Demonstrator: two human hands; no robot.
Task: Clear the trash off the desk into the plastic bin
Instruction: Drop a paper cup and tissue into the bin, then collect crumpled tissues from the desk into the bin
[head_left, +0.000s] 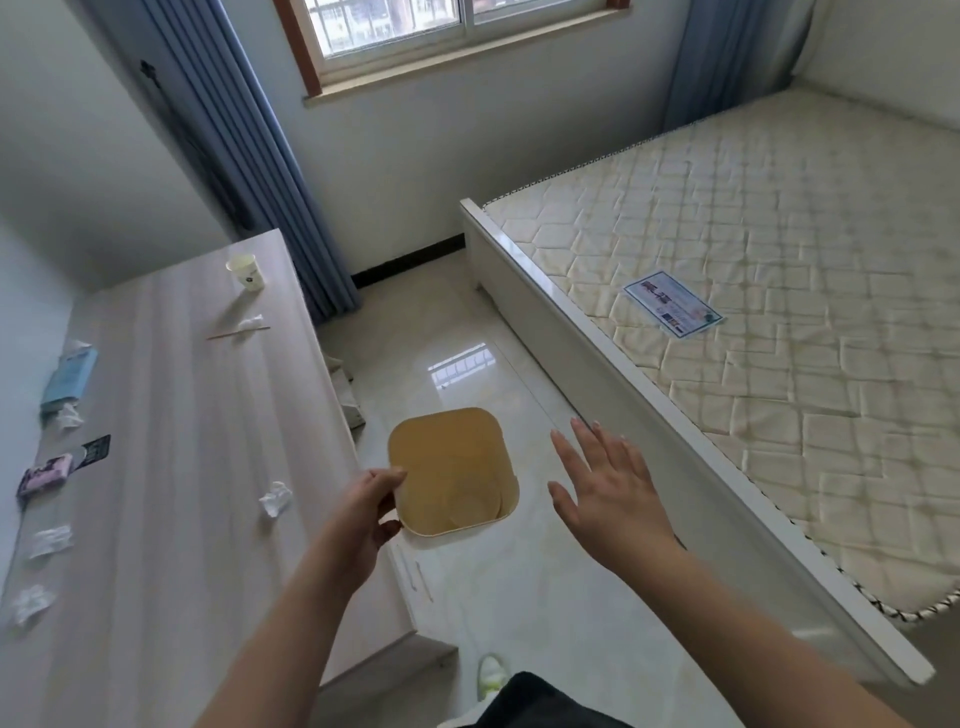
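Observation:
A beige square plastic bin (452, 452) is held beside the desk's right edge, and I see nothing inside it. My left hand (371, 512) grips its near-left rim. My right hand (608, 493) hovers to the bin's right, fingers spread, holding nothing. On the pale wood desk (171, 467) lie a crumpled white tissue (275, 499), a paper cup (247, 271), a thin stick (236, 333) with a small white wad (251, 322), and more crumpled wrappers (49, 540) along the left edge (31, 603).
A blue tissue pack (70, 379), a pink-and-black packet (44, 473) and a dark card (96, 449) lie at the desk's left. A bare mattress on a white bed frame (597, 338) stands right. Glossy tile floor (467, 353) runs between. A box (350, 400) sits under the desk edge.

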